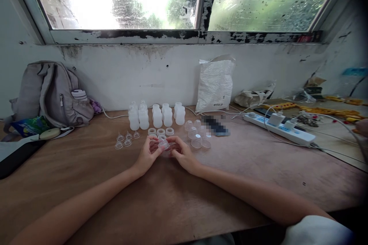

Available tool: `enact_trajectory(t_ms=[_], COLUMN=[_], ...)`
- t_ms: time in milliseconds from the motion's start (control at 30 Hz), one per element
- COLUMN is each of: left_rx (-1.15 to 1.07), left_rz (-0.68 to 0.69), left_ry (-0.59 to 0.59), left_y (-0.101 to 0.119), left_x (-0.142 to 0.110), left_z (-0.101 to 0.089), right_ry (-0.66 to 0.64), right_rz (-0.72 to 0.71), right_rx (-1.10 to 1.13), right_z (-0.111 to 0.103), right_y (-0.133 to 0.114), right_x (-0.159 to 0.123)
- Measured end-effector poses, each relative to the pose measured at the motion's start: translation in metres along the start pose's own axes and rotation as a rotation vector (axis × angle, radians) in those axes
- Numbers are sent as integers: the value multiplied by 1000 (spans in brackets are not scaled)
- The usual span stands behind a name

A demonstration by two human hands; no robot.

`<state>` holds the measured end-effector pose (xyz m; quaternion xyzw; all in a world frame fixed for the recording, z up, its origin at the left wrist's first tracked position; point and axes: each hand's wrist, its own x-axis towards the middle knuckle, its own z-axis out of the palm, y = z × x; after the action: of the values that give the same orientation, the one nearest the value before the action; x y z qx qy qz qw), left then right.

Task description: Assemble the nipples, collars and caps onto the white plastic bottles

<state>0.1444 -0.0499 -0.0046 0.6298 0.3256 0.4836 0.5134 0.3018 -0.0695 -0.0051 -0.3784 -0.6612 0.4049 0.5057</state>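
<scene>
My left hand (148,157) pinches a clear baby bottle teat (163,143) over the table's middle. The fingers of my right hand (185,157) are curled in on the teat's other side, gripping its edge. Whether a collar ring sits around it is too small to tell. Just beyond my fingers lie white collar rings (169,131). Several loose clear teats (127,142) stand on the left. Frosted baby bottles (157,116) are lined up behind, the left ones topped with teats (143,104). Clear dome caps (196,143) lie to the right of my right hand.
A grey backpack (48,92) leans on the wall at left, with a black object (21,159) before it. A white plastic bag (215,84) stands behind the caps. A partly pixelated phone (220,128), a power strip (278,130) and loose cables lie at right.
</scene>
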Motion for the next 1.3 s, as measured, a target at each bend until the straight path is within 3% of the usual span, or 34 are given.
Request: enact_trajectory(t_ms=[233,467,567,700,800,900,1300], left_rx=[38,141,152,158,182,210,227], left_rz=[-26,9,19,40,43,25,27], left_ry=[-94,-13,-14,-31,-29,-22,-43], left_y=[-4,-8,-10,-11,-11,-10,-12], left_x=[2,6,6,6,5,5,4], left_z=[-2,-4,-5,-7,-8,-7,-8], right_ry=[10,15,52,142,89,44,19], right_rz=[0,-71,-157,-268,-198,-105,17], right_rx=[-75,-234,-396,-738,-1011,-1082,-1155], right_z=[1,-2,-10,-21,-23,-20,-4], right_y=[-3,1,-9,-25,-26,-17,-5], right_x=[2,7,35,94,129,148,169])
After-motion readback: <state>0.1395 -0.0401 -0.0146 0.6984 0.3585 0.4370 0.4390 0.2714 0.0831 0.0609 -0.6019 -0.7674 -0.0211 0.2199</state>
